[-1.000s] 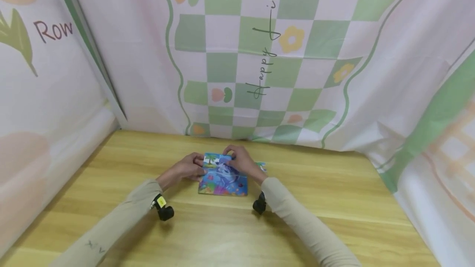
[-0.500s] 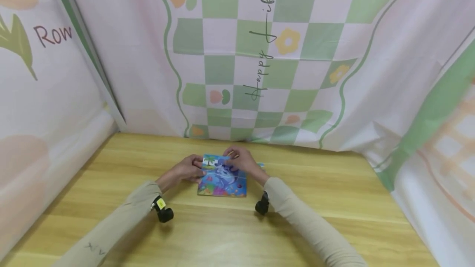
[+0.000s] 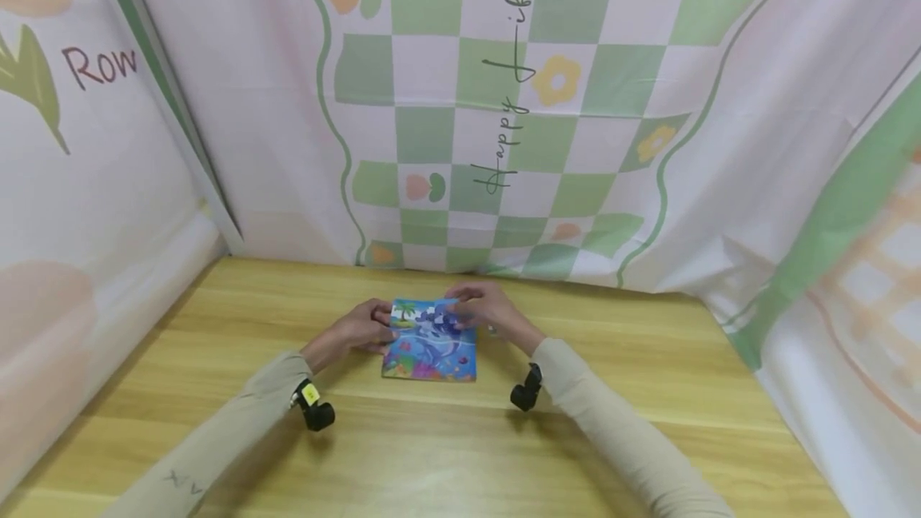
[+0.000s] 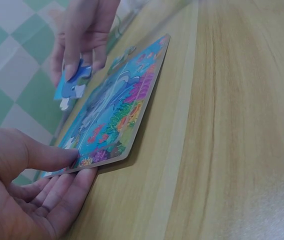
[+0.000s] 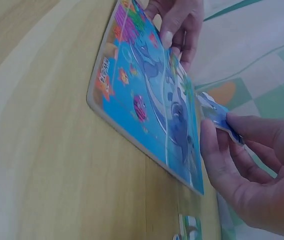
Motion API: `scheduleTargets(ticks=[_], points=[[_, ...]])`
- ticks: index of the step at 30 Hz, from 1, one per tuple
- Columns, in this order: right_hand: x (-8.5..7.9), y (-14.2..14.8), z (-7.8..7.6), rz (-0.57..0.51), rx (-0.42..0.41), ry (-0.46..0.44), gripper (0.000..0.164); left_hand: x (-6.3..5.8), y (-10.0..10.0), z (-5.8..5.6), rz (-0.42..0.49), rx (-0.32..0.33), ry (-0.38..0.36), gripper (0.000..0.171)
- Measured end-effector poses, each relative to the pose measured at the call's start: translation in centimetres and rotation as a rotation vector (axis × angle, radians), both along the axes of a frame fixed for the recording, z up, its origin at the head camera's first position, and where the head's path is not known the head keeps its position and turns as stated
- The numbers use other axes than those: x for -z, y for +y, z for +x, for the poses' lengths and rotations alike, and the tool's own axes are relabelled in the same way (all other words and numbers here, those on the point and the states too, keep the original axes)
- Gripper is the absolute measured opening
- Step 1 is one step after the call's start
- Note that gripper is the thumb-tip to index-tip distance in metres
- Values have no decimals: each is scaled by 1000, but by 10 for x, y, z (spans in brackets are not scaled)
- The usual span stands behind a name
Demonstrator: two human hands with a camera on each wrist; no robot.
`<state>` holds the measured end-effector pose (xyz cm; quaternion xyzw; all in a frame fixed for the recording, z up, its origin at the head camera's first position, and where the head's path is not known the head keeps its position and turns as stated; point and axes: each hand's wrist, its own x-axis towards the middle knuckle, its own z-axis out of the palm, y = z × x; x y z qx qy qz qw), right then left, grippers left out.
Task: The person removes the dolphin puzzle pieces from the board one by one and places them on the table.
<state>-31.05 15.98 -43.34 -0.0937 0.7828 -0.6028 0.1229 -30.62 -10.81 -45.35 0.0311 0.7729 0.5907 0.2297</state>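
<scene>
A jigsaw puzzle board (image 3: 432,354) with a blue dolphin and sea-floor picture lies on the table. My left hand (image 3: 362,328) grips its left edge, thumb on top and fingers beneath, as the left wrist view shows. My right hand (image 3: 492,312) is over the board's far right corner. Between its thumb and fingers it pinches a blue and white jigsaw piece (image 5: 214,112), held above the board in the right wrist view. The piece (image 4: 75,91) shows a knobbed edge in the left wrist view.
Beside the board's right edge lie loose jigsaw pieces (image 5: 191,227), partly hidden by my right forearm in the head view. The wooden table (image 3: 432,454) meets a printed curtain (image 3: 489,182) just behind the board. More cloth hangs at both sides.
My right hand has shifted to the right over the board, showing more of the picture's top part. My left hand keeps its grip on the left edge, and the board stays in place.
</scene>
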Motion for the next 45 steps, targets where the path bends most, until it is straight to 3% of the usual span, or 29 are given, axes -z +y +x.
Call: scheduleTargets(ticks=[5,12,19,22,32,37,45], points=[[-1,20,5,54,19,-19,34,3,4,0,14,22,-9,64],[-10,42,7,51,38,-58,35,10,8,1,11,14,-6,64],[-21,67,4,2,49,-60,39,5,9,0,-5,14,-2,63],[-23,79,4,28,38,-39,40,3,7,0,-5,15,-3,64],[-23,118,11,138,12,-11,41,2,3,0,-4,12,-11,65],[-22,130,18,147,15,-43,39,3,2,0,1,18,-12,65],[-14,133,20,220,104,-74,32,-1,-2,1,0,4,-2,68]])
